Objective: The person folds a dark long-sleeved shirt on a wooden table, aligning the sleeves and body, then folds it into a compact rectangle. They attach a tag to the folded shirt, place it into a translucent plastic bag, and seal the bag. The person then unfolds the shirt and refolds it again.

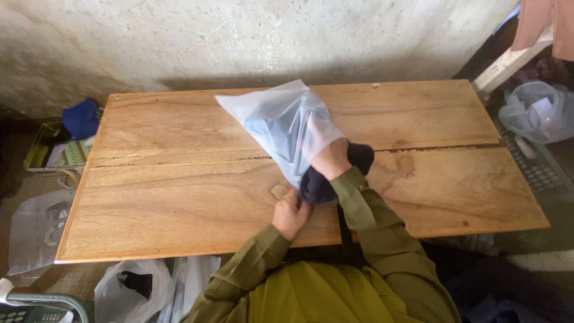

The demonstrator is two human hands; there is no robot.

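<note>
Packing step here: our right hand (327,157) is buried in the pale bag (276,122), grip hidden, can't tell, shoving dark cloth (317,185) in while our left hand (290,214) pinches the bag's near edge. Probably calls for pushing deeper.

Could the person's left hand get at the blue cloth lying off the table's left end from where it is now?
Probably not without leaning. The left hand grips the translucent white plastic bag near the table's middle, and the blue cloth sits beyond the wooden table's far left corner.
</note>
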